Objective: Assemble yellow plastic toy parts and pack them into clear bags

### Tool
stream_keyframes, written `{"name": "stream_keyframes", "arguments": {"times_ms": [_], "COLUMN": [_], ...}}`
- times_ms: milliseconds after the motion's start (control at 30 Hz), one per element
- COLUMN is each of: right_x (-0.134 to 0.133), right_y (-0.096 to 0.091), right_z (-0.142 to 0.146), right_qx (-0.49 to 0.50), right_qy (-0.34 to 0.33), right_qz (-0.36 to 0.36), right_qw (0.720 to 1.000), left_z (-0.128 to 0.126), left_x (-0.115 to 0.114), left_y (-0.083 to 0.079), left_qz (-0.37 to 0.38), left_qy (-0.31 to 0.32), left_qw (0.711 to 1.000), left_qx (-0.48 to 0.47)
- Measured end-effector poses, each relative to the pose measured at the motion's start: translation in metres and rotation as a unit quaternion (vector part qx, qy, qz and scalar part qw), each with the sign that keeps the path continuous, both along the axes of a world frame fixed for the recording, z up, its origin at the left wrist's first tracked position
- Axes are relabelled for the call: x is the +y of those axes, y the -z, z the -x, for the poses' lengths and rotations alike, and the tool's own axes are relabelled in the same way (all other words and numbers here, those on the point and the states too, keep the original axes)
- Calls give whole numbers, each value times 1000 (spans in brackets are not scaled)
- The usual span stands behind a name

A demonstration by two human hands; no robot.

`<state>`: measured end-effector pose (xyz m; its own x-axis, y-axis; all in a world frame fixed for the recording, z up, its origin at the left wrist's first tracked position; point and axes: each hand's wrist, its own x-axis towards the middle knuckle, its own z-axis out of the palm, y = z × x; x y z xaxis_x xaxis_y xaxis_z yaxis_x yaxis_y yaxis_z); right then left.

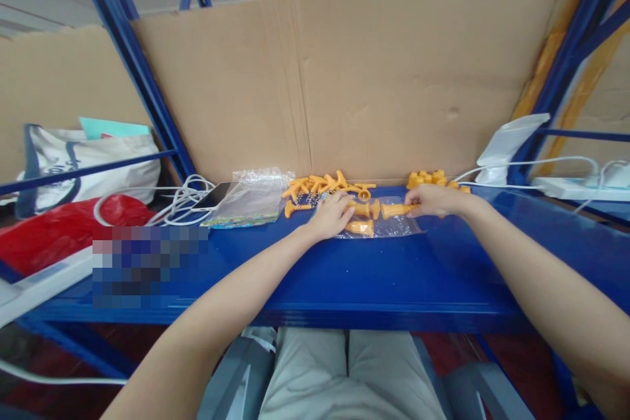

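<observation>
In the head view my left hand (pixel 331 215) lies on the left part of a clear plastic bag (pixel 388 226), fingers stretched out. Its fingertips are beside an orange plastic piece (pixel 361 209); whether they press on it I cannot tell. A flared orange sleeve (pixel 359 228) is just below, at the bag. My right hand (pixel 426 201) pinches the narrow right end of another flared orange sleeve (pixel 392 210) over the bag. Behind my left hand is a heap of orange T-shaped corkscrew handles (pixel 319 182) with metal spirals. One corkscrew (pixel 298 209) lies left of that hand.
Several orange sleeves (pixel 426 178) stand behind my right hand. Left of the heap are a stack of plastic bags (pixel 249 203), a phone (pixel 215 197) and coiled white cables (pixel 180 203). A cardboard panel (pixel 394 79) backs the blue table (pixel 344 282). A power strip (pixel 581 189) lies right.
</observation>
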<state>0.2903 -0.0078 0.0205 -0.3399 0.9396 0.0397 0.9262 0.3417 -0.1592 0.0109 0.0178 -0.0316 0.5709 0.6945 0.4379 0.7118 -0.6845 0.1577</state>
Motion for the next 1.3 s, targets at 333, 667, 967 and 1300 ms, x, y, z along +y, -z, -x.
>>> {"name": "stream_keyframes", "arguments": {"times_ms": [333,667,967,1300], "right_x": [7,9,4,5], "right_y": [25,28,25,28], "right_z": [23,34,37,40], "right_qx": [238,169,173,264], "right_qy": [-101,-100,-116,-94], "right_qz": [48,-24,-13,20], "right_qw": [965,980,978,960], "left_z": [1,0,0,2], "left_x": [21,19,18,23], "left_y": [14,12,8,13], "left_qz": [79,105,117,100], "left_qy": [-16,-18,-19,-9], "left_qw": [997,994,992,992], "left_qx": [-17,-31,-45,-72]}}
